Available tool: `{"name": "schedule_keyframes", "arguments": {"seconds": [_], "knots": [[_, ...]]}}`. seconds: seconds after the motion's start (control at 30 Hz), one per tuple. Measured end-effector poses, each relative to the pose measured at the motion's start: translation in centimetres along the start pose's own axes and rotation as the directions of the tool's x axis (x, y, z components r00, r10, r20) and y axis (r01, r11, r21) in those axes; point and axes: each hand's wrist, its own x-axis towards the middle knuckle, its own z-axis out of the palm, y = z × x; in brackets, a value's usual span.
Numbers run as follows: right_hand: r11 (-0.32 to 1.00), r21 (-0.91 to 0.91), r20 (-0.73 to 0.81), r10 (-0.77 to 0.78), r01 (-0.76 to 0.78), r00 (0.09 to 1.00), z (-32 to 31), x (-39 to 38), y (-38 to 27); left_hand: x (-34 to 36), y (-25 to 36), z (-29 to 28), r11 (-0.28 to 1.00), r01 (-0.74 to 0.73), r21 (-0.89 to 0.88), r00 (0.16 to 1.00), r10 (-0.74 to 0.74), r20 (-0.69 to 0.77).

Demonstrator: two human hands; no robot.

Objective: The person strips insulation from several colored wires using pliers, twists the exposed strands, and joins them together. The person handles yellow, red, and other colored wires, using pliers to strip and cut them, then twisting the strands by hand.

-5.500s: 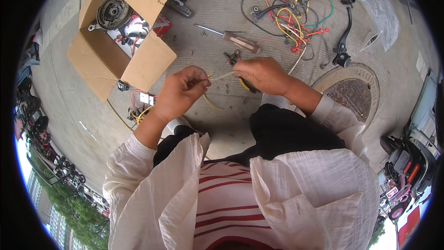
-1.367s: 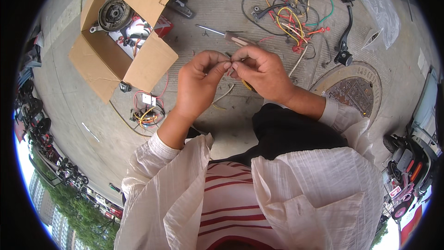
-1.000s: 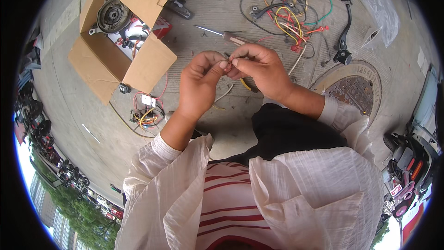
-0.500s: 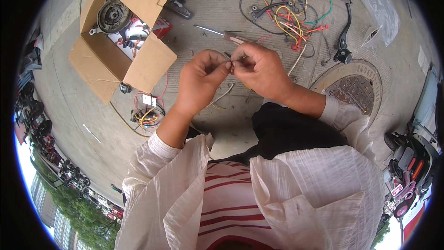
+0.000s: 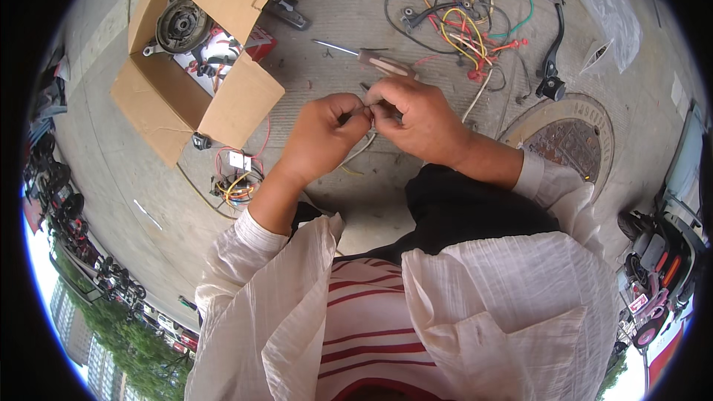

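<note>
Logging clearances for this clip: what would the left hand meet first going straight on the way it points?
Likely the right hand: its fingers touch or nearly touch the left hand; depth there is unclear.

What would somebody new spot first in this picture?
Probably the big, open brown cardboard box at the upper left, with a round grey metal part inside. Then the messy tangle of red, yellow, black and green wires on the ground toward the upper right. In the middle, the person's bare left hand and bare right hand meet in a pinch, hiding most of what's between them.
</note>
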Motion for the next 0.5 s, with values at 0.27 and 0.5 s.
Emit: {"name": "schedule_keyframes", "arguments": {"seconds": [0.27,0.5], "knots": [[0.739,0.581,0.08,0.363,-0.339,0.928,0.7,-0.3,-0.3,-0.3,0.3,1.8,0.933,-0.354,0.067,0.919,0.361,-0.16],[0.546,0.79,-0.183,0.645,-0.28,0.742,-5.0,1.5,3.2,-2.3,0.6,3.8,0.904,-0.414,-0.105,0.909,0.417,0.009]]}}
